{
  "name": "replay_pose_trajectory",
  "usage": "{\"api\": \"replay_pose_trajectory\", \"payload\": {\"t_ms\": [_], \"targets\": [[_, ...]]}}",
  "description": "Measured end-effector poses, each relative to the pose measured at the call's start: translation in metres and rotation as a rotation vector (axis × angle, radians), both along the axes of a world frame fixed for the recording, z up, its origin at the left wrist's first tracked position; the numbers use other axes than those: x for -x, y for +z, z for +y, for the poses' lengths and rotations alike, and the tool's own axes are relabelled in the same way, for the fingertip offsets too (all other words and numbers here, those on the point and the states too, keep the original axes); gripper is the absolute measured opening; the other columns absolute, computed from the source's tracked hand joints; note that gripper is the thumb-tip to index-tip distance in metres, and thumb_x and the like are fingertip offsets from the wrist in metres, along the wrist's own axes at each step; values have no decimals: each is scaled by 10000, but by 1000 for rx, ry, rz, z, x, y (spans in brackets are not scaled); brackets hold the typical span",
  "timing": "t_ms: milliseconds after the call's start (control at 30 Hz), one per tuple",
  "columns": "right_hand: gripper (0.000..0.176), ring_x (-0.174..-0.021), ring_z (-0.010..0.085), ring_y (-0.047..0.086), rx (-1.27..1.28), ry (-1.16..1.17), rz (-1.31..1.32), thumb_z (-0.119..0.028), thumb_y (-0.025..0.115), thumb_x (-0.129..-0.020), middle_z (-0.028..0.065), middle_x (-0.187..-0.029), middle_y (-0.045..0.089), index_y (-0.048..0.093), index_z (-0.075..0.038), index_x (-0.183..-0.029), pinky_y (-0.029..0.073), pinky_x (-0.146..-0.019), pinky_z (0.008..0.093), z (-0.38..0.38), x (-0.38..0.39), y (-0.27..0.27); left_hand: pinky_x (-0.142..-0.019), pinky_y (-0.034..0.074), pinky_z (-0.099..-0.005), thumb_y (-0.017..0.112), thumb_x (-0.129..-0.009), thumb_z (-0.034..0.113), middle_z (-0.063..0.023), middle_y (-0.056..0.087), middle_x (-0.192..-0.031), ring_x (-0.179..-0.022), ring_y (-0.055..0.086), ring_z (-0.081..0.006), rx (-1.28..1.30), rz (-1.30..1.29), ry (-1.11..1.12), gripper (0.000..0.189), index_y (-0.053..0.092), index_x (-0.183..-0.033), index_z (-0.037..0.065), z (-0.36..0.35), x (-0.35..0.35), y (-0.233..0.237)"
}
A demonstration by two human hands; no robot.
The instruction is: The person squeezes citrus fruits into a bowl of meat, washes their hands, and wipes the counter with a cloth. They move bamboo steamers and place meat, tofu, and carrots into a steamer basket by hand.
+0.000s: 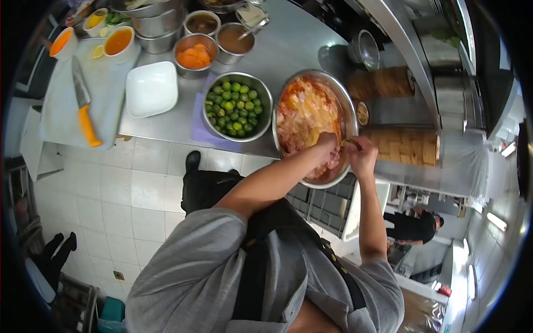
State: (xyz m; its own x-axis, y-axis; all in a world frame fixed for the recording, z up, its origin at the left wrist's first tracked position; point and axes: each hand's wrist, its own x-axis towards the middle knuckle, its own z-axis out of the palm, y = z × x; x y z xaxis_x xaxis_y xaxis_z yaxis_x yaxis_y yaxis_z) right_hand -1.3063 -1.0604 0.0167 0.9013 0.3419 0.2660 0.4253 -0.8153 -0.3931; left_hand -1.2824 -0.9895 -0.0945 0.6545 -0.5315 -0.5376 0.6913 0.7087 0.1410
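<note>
A large steel bowl (352,105) holds raw meat (297,125) in a red-orange and yellow marinade. My left hand (328,147) is closed just over the near part of the meat, its fingers curled and partly hidden. Beside it, at the bowl's right rim, my right hand (363,158) pinches a small dark item that is too small to name. Left of the meat stands a steel bowl of small green citrus fruits (234,108), apart from both hands.
On the left lie a white cutting board (55,111) and an orange-handled knife (83,105). A white square dish (151,89) and steel containers of orange pieces (194,57) and brown sauce (233,41) stand nearby. Bamboo steamers (402,145) are at right. A person (413,226) stands beyond.
</note>
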Motion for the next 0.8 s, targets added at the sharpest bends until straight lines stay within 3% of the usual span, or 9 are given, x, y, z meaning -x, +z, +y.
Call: {"api": "replay_pose_trajectory", "payload": {"t_ms": [67, 233, 300, 400, 467, 533, 633, 733, 800], "targets": [[112, -568, 89, 530, -418, -173, 385, 0, 644, -752, 33, -656, 596, 635, 53, -849, 424, -515, 233, 22, -18, -6, -320, 197, -282, 331, -857, 220, -50, 392, -441, -332, 320, -149, -8, 33, -43, 335, 424, -560, 97, 14, -5, -9], [160, -791, 159, 579, -1032, 85, 604, 30, 582, -806, 100, -902, 591, 577, 59, -963, 510, -688, 269, 208, -54, 39, -330, 267, -317, 344, -890, 259, -62, 412, -487, -362, 363, -159, -168, -142, 81, 326, 437, -629, 88, 2, -11, -47], [292, -915, 204, 567, -1187, 344, 802, 24, 554, -829, 147, -1038, 546, 472, 95, -1100, 520, -797, 330, 287, -74, 52, -354, 309, -328, 353, -900, 278, -60, 429, -521, -398, 400, -162, -116, -274, 109, 309, 439, -676, 83, -4, -19, -59], [222, -849, 193, 589, -1235, 534, 907, 31, 535, -827, 133, -936, 593, 527, 85, -1043, 518, -732, 291, 355, -77, 57, -378, 325, -323, 358, -907, 285, -60, 441, -549, -424, 411, -158, -5, -357, 66, 296, 443, -716, 76, 22, -21, -30], [175, -739, 160, 608, -777, 505, 536, 18, 555, -771, 89, -785, 630, 615, 24, -935, 501, -660, 267, 357, -70, 43, -394, 335, -319, 362, -912, 290, -60, 450, -568, -442, 418, -155, 10, -389, 55, 289, 446, -742, 72, 33, -19, -22], [176, -639, 160, 612, -283, 441, 484, 1, 564, -683, 65, -672, 632, 661, -29, -827, 487, -615, 274, 318, -57, 6, -410, 345, -316, 366, -917, 295, -61, 459, -586, -460, 425, -151, -20, -403, 52, 285, 449, -768, 68, 37, -16, -23], [199, -778, 296, 624, 320, 539, 309, -35, 559, -638, 150, -806, 640, 658, -58, -809, 508, -699, 364, 275, -39, -62, -433, 360, -310, 371, -924, 302, -61, 471, -614, -487, 436, -147, -188, -431, 61, 281, 454, -807, 61, 37, -3, -31], [189, -766, 330, 617, 483, 514, 209, -73, 607, -632, 157, -819, 630, 652, -65, -814, 511, -698, 398, 261, -26, -117, -457, 376, -305, 377, -932, 310, -61, 484, -642, -513, 446, -142, -353, -457, 69, 281, 458, -846, 55, 37, 10, -38], [190, -772, 333, 620, 583, 493, 230, -84, 618, -618, 163, -802, 621, 641, -55, -805, 514, -696, 413, 265, -14, -125, -443, 354, -304, 349, -924, 273, -29, 408, -579, -471, 383, -131, -128, -386, 26, 254, 413, -761, 89, 34, 9, -36]]}}
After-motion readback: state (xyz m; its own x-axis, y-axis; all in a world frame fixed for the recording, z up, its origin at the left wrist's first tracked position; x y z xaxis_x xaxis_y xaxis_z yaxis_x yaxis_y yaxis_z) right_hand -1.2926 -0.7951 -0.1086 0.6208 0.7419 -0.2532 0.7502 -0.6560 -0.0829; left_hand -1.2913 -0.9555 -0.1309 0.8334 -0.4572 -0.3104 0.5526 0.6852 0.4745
